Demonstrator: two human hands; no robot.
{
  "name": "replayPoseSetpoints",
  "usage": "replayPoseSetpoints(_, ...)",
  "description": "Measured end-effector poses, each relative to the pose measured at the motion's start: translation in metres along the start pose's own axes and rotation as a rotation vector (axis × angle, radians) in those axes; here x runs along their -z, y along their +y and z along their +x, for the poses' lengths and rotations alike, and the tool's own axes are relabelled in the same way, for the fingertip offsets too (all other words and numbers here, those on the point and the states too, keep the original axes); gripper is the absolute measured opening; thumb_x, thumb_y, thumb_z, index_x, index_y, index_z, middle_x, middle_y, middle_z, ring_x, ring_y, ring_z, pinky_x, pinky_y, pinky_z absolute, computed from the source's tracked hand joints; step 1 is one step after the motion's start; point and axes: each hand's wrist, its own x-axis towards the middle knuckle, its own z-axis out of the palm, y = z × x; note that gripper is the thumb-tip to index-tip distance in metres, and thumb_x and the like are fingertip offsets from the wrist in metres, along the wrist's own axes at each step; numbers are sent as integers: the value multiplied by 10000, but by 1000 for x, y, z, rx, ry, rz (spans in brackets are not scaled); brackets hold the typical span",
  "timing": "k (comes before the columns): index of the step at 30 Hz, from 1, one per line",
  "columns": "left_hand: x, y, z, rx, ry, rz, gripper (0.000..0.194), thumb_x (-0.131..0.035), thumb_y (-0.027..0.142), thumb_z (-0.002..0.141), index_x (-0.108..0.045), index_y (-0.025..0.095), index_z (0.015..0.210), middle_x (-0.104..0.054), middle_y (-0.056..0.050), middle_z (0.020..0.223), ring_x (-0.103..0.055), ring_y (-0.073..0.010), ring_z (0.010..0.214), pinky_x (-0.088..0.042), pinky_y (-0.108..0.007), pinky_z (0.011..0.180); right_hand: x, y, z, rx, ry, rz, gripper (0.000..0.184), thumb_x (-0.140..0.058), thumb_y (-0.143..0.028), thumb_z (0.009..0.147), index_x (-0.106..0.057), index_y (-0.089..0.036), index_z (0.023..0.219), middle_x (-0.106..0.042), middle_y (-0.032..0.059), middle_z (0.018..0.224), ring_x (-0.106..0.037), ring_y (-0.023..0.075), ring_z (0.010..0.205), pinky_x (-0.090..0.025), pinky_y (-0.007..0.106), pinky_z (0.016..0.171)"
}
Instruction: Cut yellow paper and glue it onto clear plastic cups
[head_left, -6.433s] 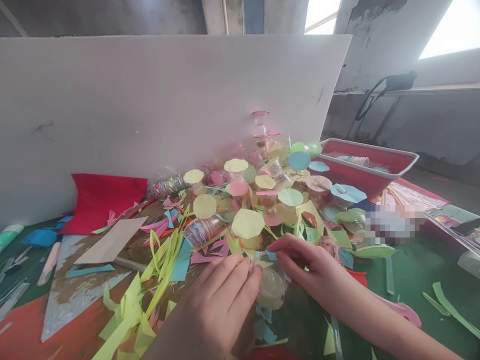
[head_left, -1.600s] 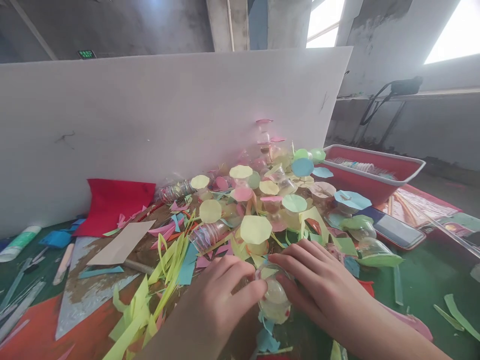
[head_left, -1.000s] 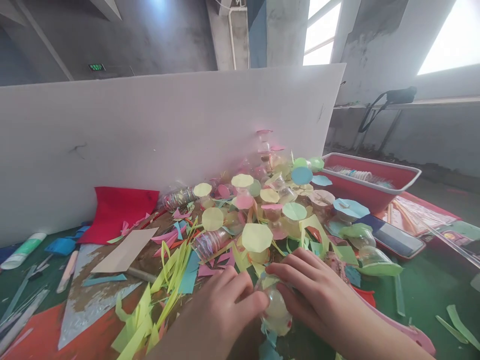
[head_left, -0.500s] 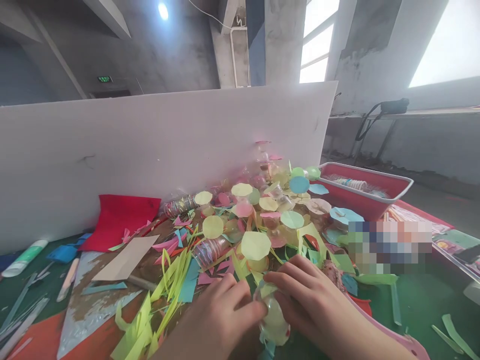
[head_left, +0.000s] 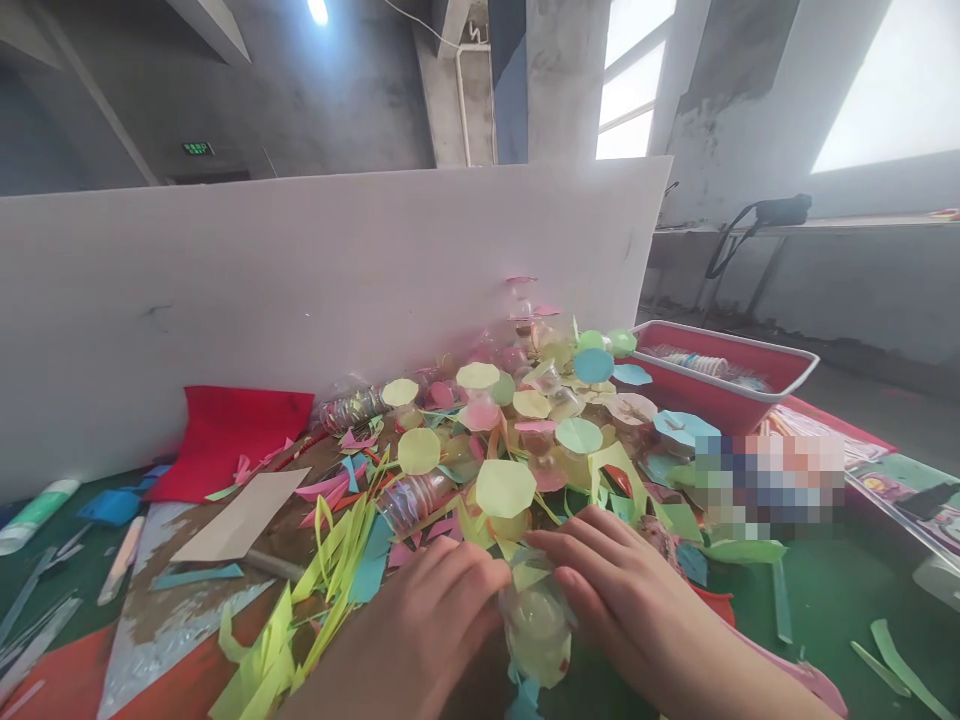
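Note:
In front of me is a small clear plastic cup-like piece (head_left: pixel 538 632), with pale yellow-green showing through it and a strip of blue paper hanging below. My left hand (head_left: pixel 450 600) grips its left side with curled fingers. From the right, my right hand (head_left: pixel 619 590) holds its upper edge, fingers bent over and thumb beside it. The exact contact at the fingertips is partly hidden. Just beyond my hands stands a pale yellow paper disc (head_left: pixel 506 488) on a clear cup, among several similar pieces topped with pink, green and blue discs (head_left: pixel 594 366).
Yellow-green paper strips (head_left: pixel 341 555) lie left of my hands. Farther left are a beige card (head_left: pixel 241 515), red sheet (head_left: pixel 232 440) and glue stick (head_left: pixel 37 515). A white board (head_left: pixel 337 270) stands behind. A red bin (head_left: pixel 720 390) holds plastic cups at the right.
My fingers have shifted slightly apart around the clear plastic piece, so more of its body shows. The whole view has moved a little.

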Motion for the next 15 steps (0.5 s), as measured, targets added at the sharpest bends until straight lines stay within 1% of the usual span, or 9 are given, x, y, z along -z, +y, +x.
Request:
replayPoseSetpoints(2, 5, 3, -2, 93, -58, -68, 229, -435, 282, 966, -488, 285, 1188, -615, -15, 1141, -567, -197, 1103, -466, -324, 950, 2, 1, -1, -14, 79, -44, 285, -314, -262, 1013, -565, -222, 1143, -671, 54, 915, -605, 211, 822, -520, 330, 682)
replayPoseSetpoints(4, 7, 6, -3, 223, -128, -135, 364, -511, 380, 924, -454, 317, 1277, -573, -25, 1275, -502, -253, 1233, -463, -391, 981, 6, 3, 0, -24, 193, -88, 298, -305, -272, 1013, -571, -208, 1130, -687, 53, 877, -632, 199, 783, -514, 303, 639)
replayPoseSetpoints(7, 6, 10, -2, 411, -220, -230, 655, -624, 499, 816, -370, 339, 1398, -424, -52, 1461, -334, -347, 1367, -408, -511, 1026, 17, 6, 4, -57, 330, -101, 304, -294, -275, 1011, -589, -207, 1034, -671, 21, 748, -644, 162, 660, -492, 255, 565)
replayPoseSetpoints(9, 2, 10, 2, 493, -274, -302, 797, -642, 555, 774, -303, 313, 1454, -315, -76, 1529, -225, -370, 1410, -335, -550, 1067, 28, 7, 6, -125, 379, -105, 279, -315, -282, 1003, -586, -219, 980, -623, -20, 643, -606, 136, 542, -462, 229, 498)
replayPoseSetpoints(11, -3, 9, 6, 542, -355, -371, 884, -647, 587, 748, -256, 283, 1480, -250, -91, 1553, -156, -381, 1426, -294, -561, 1083, 38, 8, 3, -211, 393, -130, 253, -348, -309, 993, -574, -236, 906, -566, -54, 558, -530, 120, 432, -423, 221, 432)
replayPoseSetpoints(12, -7, 8, 7, 546, -389, -400, 891, -654, 591, 736, -268, 277, 1475, -257, -94, 1549, -155, -384, 1425, -295, -557, 1082, 43, 8, 0, -246, 379, -151, 257, -358, -329, 990, -566, -242, 867, -554, -61, 539, -501, 117, 404, -412, 223, 416)
replayPoseSetpoints(14, -13, 5, 9, 507, -402, -437, 820, -664, 568, 732, -353, 277, 1433, -337, -92, 1501, -220, -374, 1401, -327, -520, 1072, 50, 9, -13, -268, 310, -226, 281, -367, -371, 984, -572, -251, 836, -605, -46, 589, -528, 123, 433, -422, 234, 423)
replayPoseSetpoints(15, -17, 5, 10, 483, -382, -446, 750, -660, 544, 743, -411, 271, 1395, -392, -91, 1455, -276, -359, 1373, -350, -489, 1060, 52, 10, -22, -280, 243, -275, 275, -373, -386, 982, -595, -257, 882, -660, -28, 689, -587, 133, 514, -457, 240, 475)
